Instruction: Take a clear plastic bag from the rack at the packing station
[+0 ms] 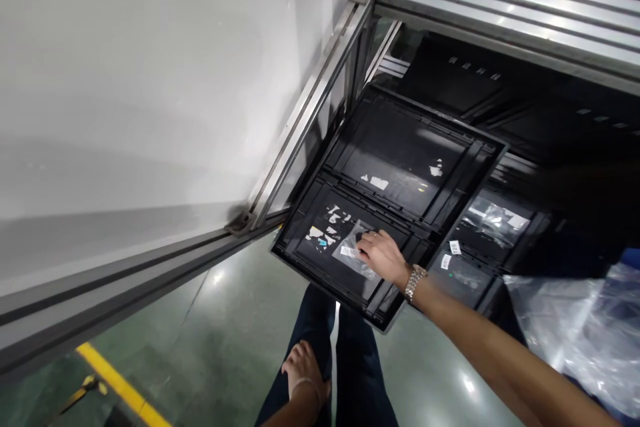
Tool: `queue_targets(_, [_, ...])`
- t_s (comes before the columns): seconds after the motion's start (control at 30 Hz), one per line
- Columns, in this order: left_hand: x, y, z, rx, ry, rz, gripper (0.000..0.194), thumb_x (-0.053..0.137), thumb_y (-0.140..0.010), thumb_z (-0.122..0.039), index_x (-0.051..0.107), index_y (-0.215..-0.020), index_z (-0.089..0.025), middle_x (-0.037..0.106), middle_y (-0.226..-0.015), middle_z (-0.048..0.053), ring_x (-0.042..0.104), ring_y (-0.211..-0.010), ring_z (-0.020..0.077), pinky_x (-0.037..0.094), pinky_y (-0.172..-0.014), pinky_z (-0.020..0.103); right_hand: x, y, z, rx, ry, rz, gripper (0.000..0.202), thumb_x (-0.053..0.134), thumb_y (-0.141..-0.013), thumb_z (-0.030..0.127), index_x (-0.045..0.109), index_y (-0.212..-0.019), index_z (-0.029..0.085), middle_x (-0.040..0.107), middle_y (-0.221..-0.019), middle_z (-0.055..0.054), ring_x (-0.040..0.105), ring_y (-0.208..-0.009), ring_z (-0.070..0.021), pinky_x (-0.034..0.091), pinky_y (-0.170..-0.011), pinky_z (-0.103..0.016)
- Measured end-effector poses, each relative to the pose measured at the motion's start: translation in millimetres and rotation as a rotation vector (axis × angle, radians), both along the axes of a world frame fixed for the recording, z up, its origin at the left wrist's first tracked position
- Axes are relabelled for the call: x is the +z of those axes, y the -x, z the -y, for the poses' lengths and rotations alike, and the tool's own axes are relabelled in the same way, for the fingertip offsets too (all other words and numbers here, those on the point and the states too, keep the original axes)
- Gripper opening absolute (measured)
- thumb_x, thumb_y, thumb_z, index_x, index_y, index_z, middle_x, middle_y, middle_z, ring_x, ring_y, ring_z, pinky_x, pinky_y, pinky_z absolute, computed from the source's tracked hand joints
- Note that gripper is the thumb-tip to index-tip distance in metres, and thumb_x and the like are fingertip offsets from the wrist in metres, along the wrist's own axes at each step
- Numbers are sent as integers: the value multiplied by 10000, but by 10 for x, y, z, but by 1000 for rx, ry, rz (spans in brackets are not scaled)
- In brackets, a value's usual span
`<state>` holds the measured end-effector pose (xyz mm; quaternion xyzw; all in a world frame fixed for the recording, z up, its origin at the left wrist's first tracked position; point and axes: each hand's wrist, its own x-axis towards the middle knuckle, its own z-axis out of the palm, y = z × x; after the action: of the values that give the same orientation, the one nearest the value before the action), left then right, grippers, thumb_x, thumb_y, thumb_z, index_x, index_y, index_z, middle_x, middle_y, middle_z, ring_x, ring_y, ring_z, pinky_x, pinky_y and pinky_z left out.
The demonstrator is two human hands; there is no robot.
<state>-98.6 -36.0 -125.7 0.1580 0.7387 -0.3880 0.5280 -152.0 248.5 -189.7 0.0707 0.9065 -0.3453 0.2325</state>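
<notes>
Denim-clad legs [330, 373] fill the bottom of the view, dark blue and softly creased, and the left hand [303, 367] hangs loose against the left thigh, fingers relaxed and curled a little, holding nothing. Under them runs a glossy green floor [235, 327], smooth enough to mirror the ceiling lights, with a yellow painted line [117, 383] crossing its lower left corner.

Higher up, the right hand [383, 255], a metal link watch [415, 281] on its wrist, reaches forward and lies partly open, fingertips pressed on a small clear plastic bag [353, 250] with a white label; whether it grips the bag I cannot tell. The crinkled bag lies in the near compartment of a flat black plastic tray [465, 180], rectangular, ribbed at the rim, split into 2 shallow sections and dotted with torn sticker scraps. Crumpled clear plastic sheeting [590, 333] bulges at the right edge.

Beyond the tray, more black trays [450, 80] sit in a rack of grooved aluminium rails [500, 13]. A large matte grey panel [150, 80] in an aluminium frame covers the left.
</notes>
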Motion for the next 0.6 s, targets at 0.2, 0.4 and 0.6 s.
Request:
queue_targets(0.2, [41,106,-86,49,-14,47,935,643,-741,-408,340,-1500,46,555,-1297,308,538,-1194,432,484,-891,553,4,-30,198,-214,-88,-23,200,622,-971,344,657,-896,163,679,-974,-34,640,-964,-188,516,-916,-419])
queue_targets(0.4, [12,127,-47,94,-85,8,880,645,-656,-530,508,-1454,-184,595,-1226,231,573,-1135,480,508,-762,610,-140,-333,-63,-648,-158,-62,217,634,-965,365,654,-918,153,678,-938,-25,656,-902,-174,546,-860,-392])
queue_targets(0.6, [6,140,-5,162,-172,-3,883,692,-568,-656,557,-1375,-323,609,-1217,194,615,-1072,495,521,-634,585,-356,-1386,-557,-1211,-314,62,245,575,-1003,384,631,-1035,147,652,-905,-19,628,-727,-128,555,-672,-295])
